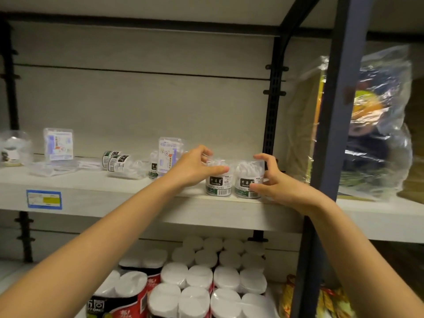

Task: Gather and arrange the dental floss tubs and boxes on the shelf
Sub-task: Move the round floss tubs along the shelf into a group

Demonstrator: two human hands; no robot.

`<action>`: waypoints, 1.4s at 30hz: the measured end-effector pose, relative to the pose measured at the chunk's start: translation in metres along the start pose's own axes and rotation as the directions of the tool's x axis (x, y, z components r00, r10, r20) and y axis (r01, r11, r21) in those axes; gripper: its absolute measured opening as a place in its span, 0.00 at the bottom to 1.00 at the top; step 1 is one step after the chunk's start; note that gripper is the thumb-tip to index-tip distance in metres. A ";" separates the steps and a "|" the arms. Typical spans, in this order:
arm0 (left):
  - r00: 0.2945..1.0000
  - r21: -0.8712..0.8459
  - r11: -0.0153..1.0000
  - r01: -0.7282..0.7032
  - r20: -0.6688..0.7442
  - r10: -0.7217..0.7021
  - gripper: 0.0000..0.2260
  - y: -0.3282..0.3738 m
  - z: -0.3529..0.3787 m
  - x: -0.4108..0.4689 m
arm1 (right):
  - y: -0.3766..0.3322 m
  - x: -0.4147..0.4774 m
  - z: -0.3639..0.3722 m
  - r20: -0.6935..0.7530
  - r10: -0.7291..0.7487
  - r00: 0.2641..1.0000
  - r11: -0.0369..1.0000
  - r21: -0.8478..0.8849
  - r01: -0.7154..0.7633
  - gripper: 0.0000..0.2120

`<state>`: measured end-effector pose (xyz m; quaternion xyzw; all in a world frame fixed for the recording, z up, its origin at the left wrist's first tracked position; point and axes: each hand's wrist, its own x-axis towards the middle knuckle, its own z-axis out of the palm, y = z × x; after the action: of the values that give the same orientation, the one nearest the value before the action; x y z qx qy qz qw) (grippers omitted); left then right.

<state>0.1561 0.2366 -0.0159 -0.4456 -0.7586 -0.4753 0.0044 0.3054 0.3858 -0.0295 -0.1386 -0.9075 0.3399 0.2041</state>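
Observation:
Two clear dental floss tubs stand upright side by side at the right end of the shelf [114, 187]. My left hand [192, 166] grips the left tub [218, 182], thumb across its front and fingers over its top. My right hand [273, 180] curls round the right tub [246, 182]. Further left, two tubs [119, 162] lie on their sides, and another tub [153, 167] stands behind a clear floss box [168, 154]. A second floss box [59, 144] stands upright at the left, with flat packs [52, 168] lying in front of it.
A clear round container [13, 148] sits at the far left of the shelf. A dark upright post [330, 134] rises right of my right hand, with a plastic-wrapped bundle [376, 120] beyond it. Below the shelf are stacked paper roll packs [206, 283]. A blue price label [43, 199] marks the shelf edge.

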 end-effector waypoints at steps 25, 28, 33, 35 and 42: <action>0.985 0.362 0.925 -0.112 -0.081 0.151 0.14 0.002 0.021 0.061 | -0.002 0.078 -0.001 -0.341 -0.014 0.940 0.854 -0.493 -0.167 0.17; 0.990 0.466 0.877 -0.117 -0.019 0.142 0.18 0.008 0.015 0.056 | -0.003 0.073 -0.002 -0.338 -0.073 0.938 0.833 -0.538 -0.129 0.20; 0.923 0.427 0.865 -0.263 -0.149 0.354 0.08 0.005 -0.016 -0.009 | -0.023 0.017 0.014 -0.583 -0.372 0.722 0.912 -0.372 0.170 0.06; 0.913 0.409 0.876 -0.256 -0.196 0.358 0.05 -0.009 -0.037 -0.039 | -0.035 -0.003 0.028 -0.546 -0.369 0.752 0.928 -0.260 0.267 0.02; 0.934 0.326 0.938 -0.119 -0.285 0.218 0.12 -0.083 -0.130 -0.079 | -0.076 -0.010 0.091 -0.378 -0.400 0.835 0.916 -0.202 0.347 0.08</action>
<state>0.0929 0.0771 -0.0383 -0.4217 -0.7704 -0.4162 0.2354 0.2634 0.2749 -0.0433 -0.0395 -0.8727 0.1990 0.4440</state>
